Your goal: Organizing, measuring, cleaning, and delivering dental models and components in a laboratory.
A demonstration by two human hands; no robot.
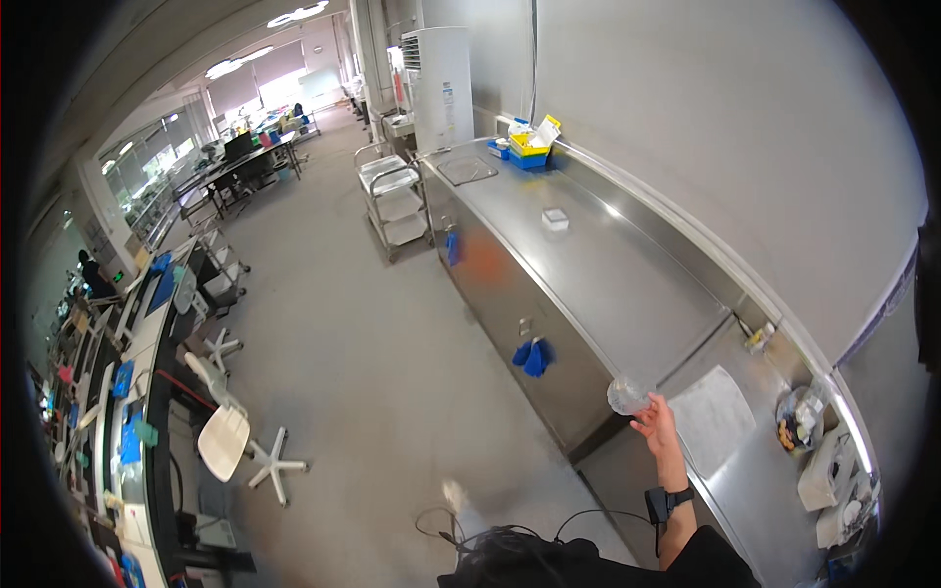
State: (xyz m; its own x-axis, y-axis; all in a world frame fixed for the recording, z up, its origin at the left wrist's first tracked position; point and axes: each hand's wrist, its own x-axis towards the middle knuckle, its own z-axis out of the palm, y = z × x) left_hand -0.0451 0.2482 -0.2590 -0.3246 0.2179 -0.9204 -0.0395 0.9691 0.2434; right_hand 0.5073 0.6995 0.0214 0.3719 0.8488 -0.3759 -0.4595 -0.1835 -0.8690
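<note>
My right hand (657, 423) is closed around the side of a clear, round, textured vessel (626, 396), perhaps a glass or a small bowl. It holds the vessel out past the front edge of the steel counter (598, 284). A dark band with a small device (668, 504) is strapped on that wrist. Just right of the hand, a pale rectangular mat (716, 416) lies on the counter. My left hand is out of the picture.
On the counter are a small clear box (555, 219) and yellow and blue bins (530, 152). A bag of items (800, 419) stands near the wall. Blue cloths (534, 358) hang on the counter front. A cart (396, 201) stands beyond; a white chair (223, 441) is at left.
</note>
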